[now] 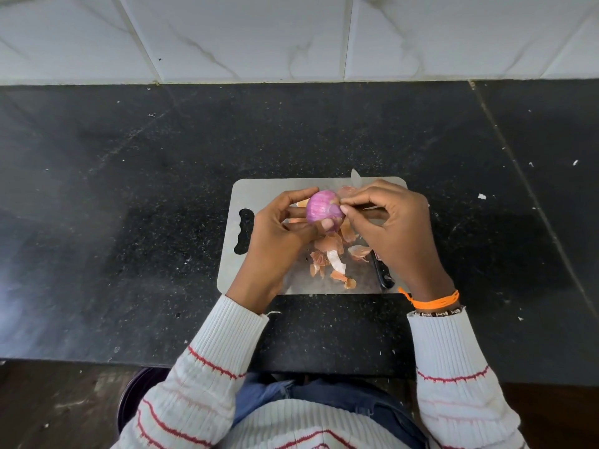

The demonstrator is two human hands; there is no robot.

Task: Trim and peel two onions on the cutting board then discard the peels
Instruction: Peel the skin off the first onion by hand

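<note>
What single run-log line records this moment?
left hand: holds onion | right hand: pinches its skin | peels, knife: on cutting board

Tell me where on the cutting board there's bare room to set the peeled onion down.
Bare board lies along the far-left corner of the cutting board and the near-left strip by the handle slot. The middle is crowded with peels; the knife borders the near-right edge under the right hand.
</note>
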